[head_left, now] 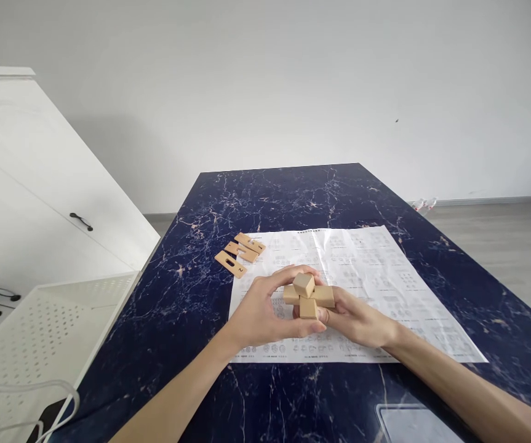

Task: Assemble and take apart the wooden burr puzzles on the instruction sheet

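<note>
Between my two hands is a wooden burr puzzle (pixel 309 297), its light blocks crossing one another, held above a printed sheet. My left hand (pixel 277 307) curves around it from the left, thumb at the near block and fingers behind the far side. From the right, my right hand (pixel 355 317) grips the right end and the near block. The white instruction sheet (pixel 357 264), creased and covered with small diagrams, lies beneath. Beyond my left hand, several flat wooden pieces (pixel 231 263) with slots and numbers rest at the sheet's upper left corner.
The dark blue marble-patterned table (pixel 265 197) reaches toward the white wall. A pale tray-like object (pixel 413 424) lies at the near right edge. To the left stand a white cabinet (pixel 39 166) and a perforated white bin (pixel 39 326) with a white cable (pixel 25 387).
</note>
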Available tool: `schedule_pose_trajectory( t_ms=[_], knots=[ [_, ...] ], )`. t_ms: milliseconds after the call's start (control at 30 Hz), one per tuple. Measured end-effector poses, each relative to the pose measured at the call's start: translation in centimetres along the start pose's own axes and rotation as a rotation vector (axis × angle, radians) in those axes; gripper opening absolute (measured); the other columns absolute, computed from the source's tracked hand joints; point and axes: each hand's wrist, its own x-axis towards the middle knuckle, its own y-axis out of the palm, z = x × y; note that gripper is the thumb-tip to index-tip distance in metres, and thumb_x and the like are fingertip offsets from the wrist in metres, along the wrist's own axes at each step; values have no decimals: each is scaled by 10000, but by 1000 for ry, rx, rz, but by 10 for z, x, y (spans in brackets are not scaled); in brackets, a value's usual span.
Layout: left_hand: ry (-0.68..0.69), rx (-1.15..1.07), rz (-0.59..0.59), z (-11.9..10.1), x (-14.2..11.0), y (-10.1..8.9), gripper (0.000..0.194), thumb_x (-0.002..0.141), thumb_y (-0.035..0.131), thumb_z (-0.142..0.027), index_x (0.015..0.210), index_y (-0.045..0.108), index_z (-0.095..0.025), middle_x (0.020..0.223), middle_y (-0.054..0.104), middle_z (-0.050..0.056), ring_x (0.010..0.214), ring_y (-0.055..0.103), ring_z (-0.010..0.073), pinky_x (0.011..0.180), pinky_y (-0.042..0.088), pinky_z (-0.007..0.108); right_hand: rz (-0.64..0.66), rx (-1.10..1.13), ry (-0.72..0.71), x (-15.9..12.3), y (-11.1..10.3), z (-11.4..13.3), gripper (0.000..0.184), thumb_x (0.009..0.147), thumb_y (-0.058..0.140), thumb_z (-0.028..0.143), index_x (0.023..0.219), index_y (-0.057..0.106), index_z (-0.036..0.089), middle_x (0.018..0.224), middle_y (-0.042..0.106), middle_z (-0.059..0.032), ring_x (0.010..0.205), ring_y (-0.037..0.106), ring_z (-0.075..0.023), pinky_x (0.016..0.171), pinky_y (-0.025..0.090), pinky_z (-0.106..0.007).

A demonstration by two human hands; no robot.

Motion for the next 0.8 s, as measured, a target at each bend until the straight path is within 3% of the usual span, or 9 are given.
schedule_pose_trajectory(
  t_ms=[167, 333, 633, 800],
  knots=[
    [19, 105, -67, -2, 2, 6, 540, 752, 919, -356, 1238, 705, -259, 1232, 752, 54, 1164, 710, 295, 1237, 390, 571, -110, -40, 19, 4, 3, -1, 427, 1053, 576, 553, 889, 692, 177, 879, 681, -60, 823, 616, -203, 778, 546, -343],
    [52, 85, -177, 5, 3, 10, 530, 775, 894, -336, 1248, 677, -236, 1260, 741, 71, 1213, 694, 307, 1135, 512, 507, -247, -122, 6, 9, 10, -2, 282, 1059, 581, 406, 978, 745, 190, 920, 745, -73, 864, 687, -233, 818, 565, -359],
    [143, 241, -289, 4, 0, 19, 566, 731, 926, -364, 1226, 667, -273, 1263, 762, 56, 1204, 704, 313, 1113, 517, 507, -457, -420, -114, 5, 16, -8, 183, 988, 531, 191, 1016, 710, 214, 863, 735, -41, 664, 623, -185, 684, 540, -314],
    [206, 342, -382, 6, 0, 29, 597, 734, 912, -350, 1258, 635, -274, 1242, 772, 50, 1204, 707, 313, 1147, 483, 536, -478, -419, -192, 5, 19, -12, 179, 979, 538, 189, 1071, 687, 222, 987, 762, -59, 793, 686, -212, 720, 542, -317]
  ],
)
